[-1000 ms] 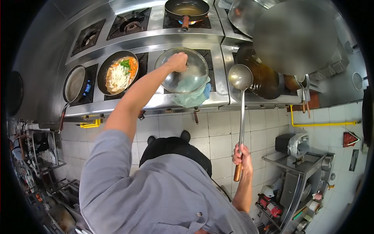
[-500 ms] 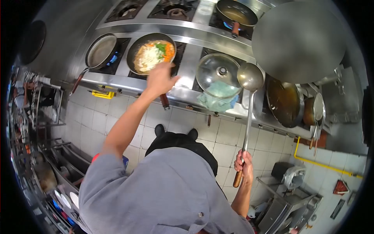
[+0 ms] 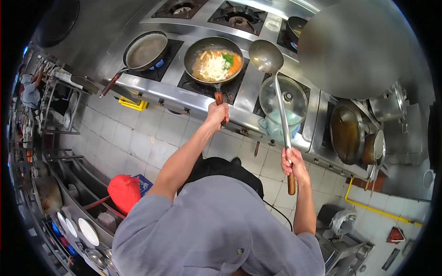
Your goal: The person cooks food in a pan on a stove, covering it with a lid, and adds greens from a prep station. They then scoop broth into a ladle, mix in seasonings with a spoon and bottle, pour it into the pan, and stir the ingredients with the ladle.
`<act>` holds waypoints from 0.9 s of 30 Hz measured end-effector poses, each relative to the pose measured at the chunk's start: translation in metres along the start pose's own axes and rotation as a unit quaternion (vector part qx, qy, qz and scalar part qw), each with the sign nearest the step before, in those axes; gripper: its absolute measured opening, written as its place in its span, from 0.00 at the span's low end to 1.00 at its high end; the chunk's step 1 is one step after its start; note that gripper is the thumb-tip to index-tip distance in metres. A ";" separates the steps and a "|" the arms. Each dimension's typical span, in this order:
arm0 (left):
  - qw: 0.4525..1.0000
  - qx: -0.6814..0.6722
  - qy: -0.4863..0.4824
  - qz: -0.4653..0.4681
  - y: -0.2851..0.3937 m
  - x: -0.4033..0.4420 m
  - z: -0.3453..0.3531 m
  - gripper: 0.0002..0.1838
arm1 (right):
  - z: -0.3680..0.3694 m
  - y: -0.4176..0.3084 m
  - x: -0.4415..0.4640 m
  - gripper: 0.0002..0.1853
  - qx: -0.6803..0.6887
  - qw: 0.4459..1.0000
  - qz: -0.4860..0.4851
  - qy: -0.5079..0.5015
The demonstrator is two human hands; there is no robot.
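Note:
My left hand is wrapped round the wooden handle of a frying pan on the front burner. Inside the pan lies food: a pale shredded heap, orange strips and chopped green. Over on the right, my right hand grips the wooden end of a long steel ladle. The ladle's round bowl hangs to the right of the pan, apart from it. Below the ladle's shaft is a glass lid, with a pale green cloth at its front edge.
Another pan stands over a blue flame at the left. To the right are a wide pan of brown liquid and a steel pot. A blurred grey disc covers the upper right. Behind my left side sits a red object.
My left hand has moved from above the food down to the pan's handle and closed on it. The ladle has swung left, its bowl nearer the pan. The view has shifted.

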State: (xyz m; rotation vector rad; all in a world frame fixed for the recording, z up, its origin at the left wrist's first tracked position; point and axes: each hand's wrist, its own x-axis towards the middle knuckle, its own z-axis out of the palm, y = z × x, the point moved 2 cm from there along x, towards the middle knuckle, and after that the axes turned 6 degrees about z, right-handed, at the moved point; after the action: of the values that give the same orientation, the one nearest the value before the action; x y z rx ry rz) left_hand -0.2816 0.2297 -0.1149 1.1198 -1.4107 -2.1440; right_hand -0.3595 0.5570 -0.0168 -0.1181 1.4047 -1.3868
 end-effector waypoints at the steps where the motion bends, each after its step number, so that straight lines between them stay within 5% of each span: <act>1: 1.000 0.016 0.008 0.007 0.000 0.001 -0.001 0.05 | 0.006 -0.003 -0.001 0.17 0.001 1.000 -0.003 0.009; 8: 1.000 0.009 -0.019 -0.007 0.008 -0.007 -0.002 0.06 | 0.016 0.002 0.006 0.16 -0.001 0.999 -0.002 0.053; 13: 0.998 0.045 0.033 -0.012 0.023 -0.048 -0.007 0.04 | 0.026 -0.014 0.017 0.16 -0.144 0.983 -0.029 0.111; 18: 0.998 0.021 -0.046 -0.036 0.008 -0.004 -0.025 0.04 | 0.052 -0.039 0.080 0.17 -0.230 0.960 -0.042 0.151; 24: 0.997 0.008 -0.054 -0.057 0.009 -0.017 -0.036 0.04 | 0.076 -0.064 0.173 0.19 -0.526 0.797 -0.175 0.241; 27: 0.997 0.005 -0.058 -0.057 0.009 -0.014 -0.040 0.04 | 0.083 -0.077 0.192 0.18 -0.647 0.711 -0.163 0.223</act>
State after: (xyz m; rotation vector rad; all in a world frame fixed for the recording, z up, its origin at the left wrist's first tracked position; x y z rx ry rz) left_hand -0.2438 0.2102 -0.1085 1.1216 -1.4404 -2.3181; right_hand -0.4203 0.3446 -0.0488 -1.0381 2.6574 -0.3847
